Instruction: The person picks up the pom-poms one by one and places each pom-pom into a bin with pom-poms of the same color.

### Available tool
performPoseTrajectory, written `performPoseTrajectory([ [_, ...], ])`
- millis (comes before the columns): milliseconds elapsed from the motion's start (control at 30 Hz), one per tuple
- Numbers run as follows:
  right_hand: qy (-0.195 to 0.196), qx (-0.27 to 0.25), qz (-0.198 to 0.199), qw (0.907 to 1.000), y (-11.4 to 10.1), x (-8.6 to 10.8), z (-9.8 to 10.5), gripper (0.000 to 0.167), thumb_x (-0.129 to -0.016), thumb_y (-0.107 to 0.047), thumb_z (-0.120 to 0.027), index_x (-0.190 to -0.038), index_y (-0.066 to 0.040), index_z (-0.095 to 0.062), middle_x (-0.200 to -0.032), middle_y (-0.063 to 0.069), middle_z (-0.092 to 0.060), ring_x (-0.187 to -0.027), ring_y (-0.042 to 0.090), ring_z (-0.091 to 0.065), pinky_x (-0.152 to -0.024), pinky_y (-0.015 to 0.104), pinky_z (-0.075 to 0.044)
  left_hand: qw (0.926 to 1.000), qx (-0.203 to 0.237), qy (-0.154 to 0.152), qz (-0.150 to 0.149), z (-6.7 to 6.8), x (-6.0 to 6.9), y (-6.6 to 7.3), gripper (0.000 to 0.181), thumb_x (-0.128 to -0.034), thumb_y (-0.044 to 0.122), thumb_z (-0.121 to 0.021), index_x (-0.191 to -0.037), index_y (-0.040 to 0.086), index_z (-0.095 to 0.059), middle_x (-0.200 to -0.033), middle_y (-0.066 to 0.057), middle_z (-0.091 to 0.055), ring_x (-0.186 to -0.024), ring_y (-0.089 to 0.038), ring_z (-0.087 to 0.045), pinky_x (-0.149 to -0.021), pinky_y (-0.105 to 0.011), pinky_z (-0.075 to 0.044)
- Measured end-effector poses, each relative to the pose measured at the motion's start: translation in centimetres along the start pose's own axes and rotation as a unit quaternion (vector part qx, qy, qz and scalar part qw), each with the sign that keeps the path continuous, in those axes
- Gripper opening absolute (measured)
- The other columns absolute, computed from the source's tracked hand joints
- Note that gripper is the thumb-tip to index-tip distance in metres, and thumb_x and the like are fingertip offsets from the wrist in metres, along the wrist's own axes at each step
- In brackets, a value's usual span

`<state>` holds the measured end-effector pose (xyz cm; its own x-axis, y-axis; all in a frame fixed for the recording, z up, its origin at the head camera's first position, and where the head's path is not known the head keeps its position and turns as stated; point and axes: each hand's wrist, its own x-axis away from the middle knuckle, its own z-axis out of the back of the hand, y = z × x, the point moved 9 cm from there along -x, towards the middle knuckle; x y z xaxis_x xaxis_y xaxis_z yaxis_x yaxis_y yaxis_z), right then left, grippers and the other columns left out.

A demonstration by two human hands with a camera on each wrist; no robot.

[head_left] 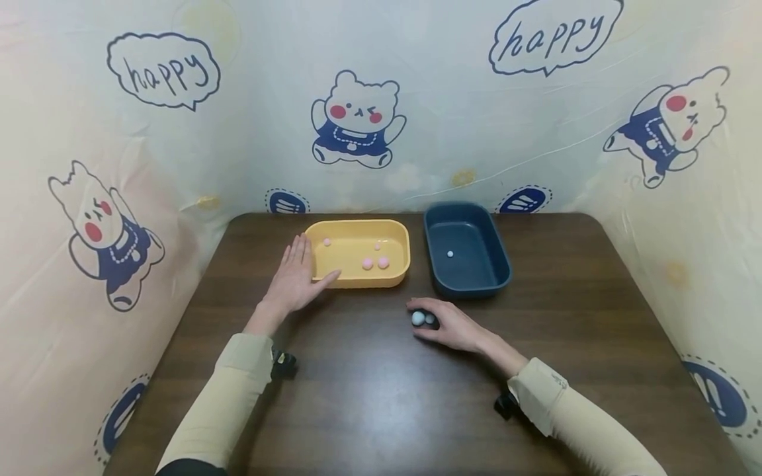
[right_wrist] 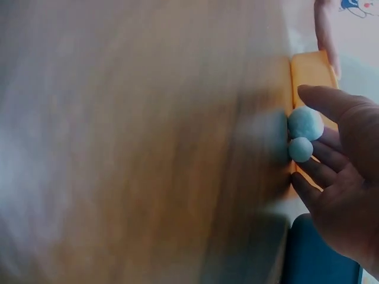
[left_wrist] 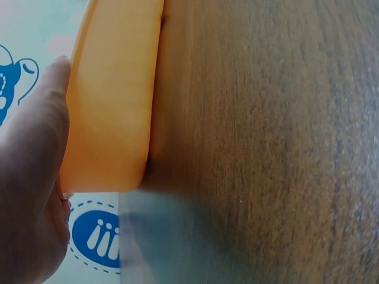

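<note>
My left hand [head_left: 292, 274] rests at the left end of a yellow tray [head_left: 357, 284], fingers straight along the end and thumb on the near rim. Several pink balls, two larger [head_left: 383, 262] and others small [head_left: 327, 242], lie in that tray. In the left wrist view the tray's side [left_wrist: 109, 106] stands beside the hand. My right hand [head_left: 449, 324] curls loosely around two light blue balls, a larger one [right_wrist: 305, 123] and a smaller one [right_wrist: 301, 149], at the tabletop in front of the trays. Its thumb and fingers lie on either side of them.
A dark blue tray [head_left: 470, 289] stands to the right of the yellow one, with a small pale ball [head_left: 450, 254] inside. Both trays sit near the far edge of the brown wooden table [head_left: 369, 383]. A printed cloth [head_left: 440, 132] hangs behind and at the sides.
</note>
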<state>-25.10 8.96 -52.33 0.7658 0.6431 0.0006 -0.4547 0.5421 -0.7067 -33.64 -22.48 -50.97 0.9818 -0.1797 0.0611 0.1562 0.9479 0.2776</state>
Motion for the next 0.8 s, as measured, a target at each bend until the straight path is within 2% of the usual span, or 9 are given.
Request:
performPoseTrajectory([
  [300,0.008,-0.010,0.019,0.9997,-0.1,0.1,-0.2,0.045,-0.102,-0.018,-0.080,-0.144,-0.006,-0.068,-0.158,0.015,-0.065,-0.149,0.035,-0.061,-0.123,0.060,-0.049,1.0000,0.006,0.004,0.000,-0.1,0.3,-0.2,0.127,-0.0990,0.090,-0.036,-0.173,-0.005,0.003,-0.185,-0.022,0.009,-0.174,-0.041,0.005,-0.143,-0.057,-0.001],
  [500,0.023,-0.009,0.014,0.9996,0.1,0.2,0.0,0.042,-0.101,-0.017,-0.080,-0.140,-0.007,-0.069,-0.157,0.015,-0.065,-0.148,0.034,-0.061,-0.122,0.058,-0.050,0.9999,0.009,0.006,0.001,-0.2,0.2,-0.2,0.127,-0.0987,0.091,-0.036,-0.174,-0.004,0.004,-0.185,-0.023,0.007,-0.174,-0.040,0.006,-0.143,-0.058,-0.002],
  [600,0.043,-0.001,0.031,0.9986,0.1,0.2,0.2,0.039,-0.099,-0.016,-0.082,-0.136,-0.006,-0.071,-0.151,0.016,-0.068,-0.142,0.034,-0.065,-0.118,0.059,-0.054,1.0000,0.008,0.004,0.002,-0.2,0.1,-0.2,0.127,-0.0989,0.090,-0.036,-0.174,-0.003,0.006,-0.185,-0.023,0.007,-0.174,-0.040,0.007,-0.143,-0.057,-0.001],
  [700,0.075,0.016,0.068,0.9947,0.0,0.3,0.5,0.033,-0.098,-0.014,-0.082,-0.129,-0.005,-0.073,-0.139,0.015,-0.072,-0.129,0.030,-0.069,-0.110,0.052,-0.059,1.0000,0.007,0.004,0.001,-0.1,0.1,-0.2,0.127,-0.0990,0.090,-0.036,-0.173,-0.003,0.007,-0.185,-0.023,0.008,-0.174,-0.040,0.007,-0.143,-0.057,-0.001],
  [800,0.096,0.034,0.069,0.9924,0.0,0.3,0.8,0.028,-0.097,-0.013,-0.083,-0.123,-0.007,-0.074,-0.127,0.010,-0.072,-0.118,0.024,-0.067,-0.104,0.046,-0.060,1.0000,0.005,0.003,0.001,-0.1,0.0,-0.1,0.127,-0.0991,0.090,-0.035,-0.173,-0.003,0.007,-0.185,-0.023,0.009,-0.174,-0.040,0.007,-0.143,-0.057,-0.001],
])
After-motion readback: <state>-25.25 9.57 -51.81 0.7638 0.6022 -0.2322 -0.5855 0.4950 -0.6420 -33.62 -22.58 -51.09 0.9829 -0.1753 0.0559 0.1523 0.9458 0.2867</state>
